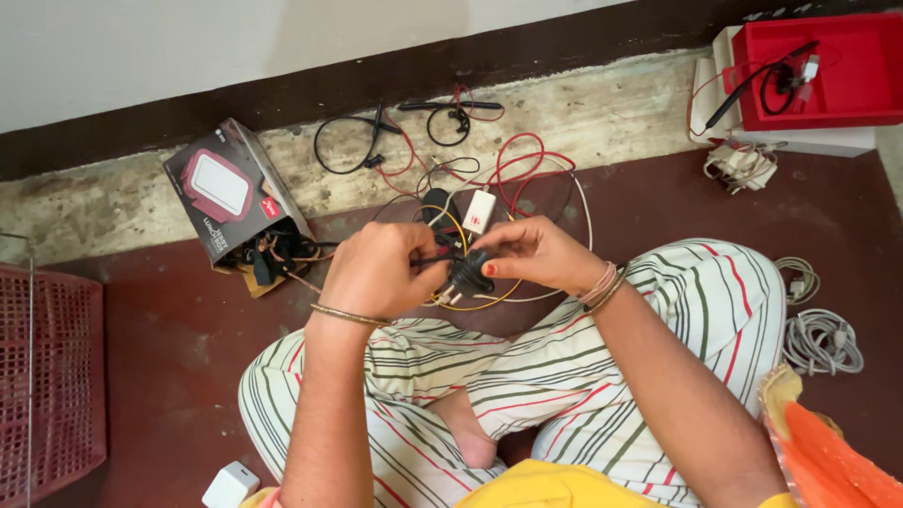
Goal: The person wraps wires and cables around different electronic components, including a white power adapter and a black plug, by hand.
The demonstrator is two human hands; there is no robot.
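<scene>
A person sits cross-legged on a dark red floor (pixel 188 329) in striped pants (pixel 527 376). A small white block (pixel 229 484) lies by the near knee. Both hands meet above the lap. The left hand (pixel 376 273) is curled, its fingers closed on thin black and yellow wires (pixel 451 259). The right hand (pixel 536 252) pinches a round black plug (pixel 466 273) with thumb and fingers. The plug sits between the two hands, and they almost touch. Loops of yellow wire hang under it. At the left edge stands a red crate (pixel 47 376), with open floor between it and the knee. On the right, coils of grey cable (pixel 820 341) lie just beside the other knee, and an orange cloth (pixel 828 452) fills the near right corner. Past the hands a white charger (pixel 479 210) and red wires (pixel 527 165) lie tangled on the floor. To the left of them a dark box (pixel 226 188) leans on a pale step. Black cords (pixel 376 136) rest on that step near the wall. Far right, a red tray (pixel 828 75) holds more cords.
</scene>
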